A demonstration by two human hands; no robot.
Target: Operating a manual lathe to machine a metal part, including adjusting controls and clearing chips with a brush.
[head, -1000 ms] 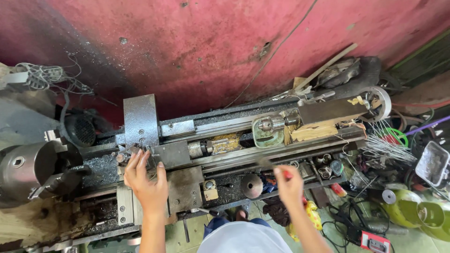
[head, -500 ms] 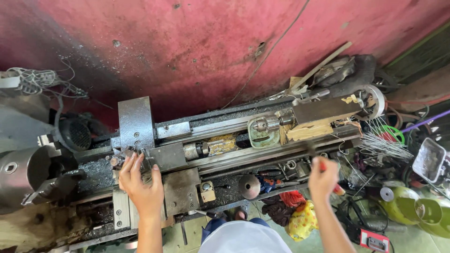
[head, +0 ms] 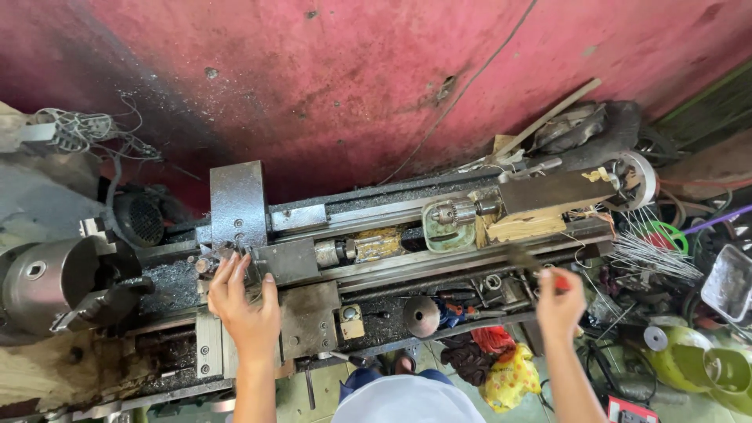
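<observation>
The left hand (head: 244, 313) rests with fingers spread open on the lathe carriage (head: 301, 270), fingertips at the tool post beside the chuck (head: 43, 282). Further along the bed from the carriage, the right hand (head: 558, 301) is closed around a red-handled tool (head: 536, 266), blurred. The step in hand looks like setting up the carriage; bringing the tool over calls for a steady aim at the post.
</observation>
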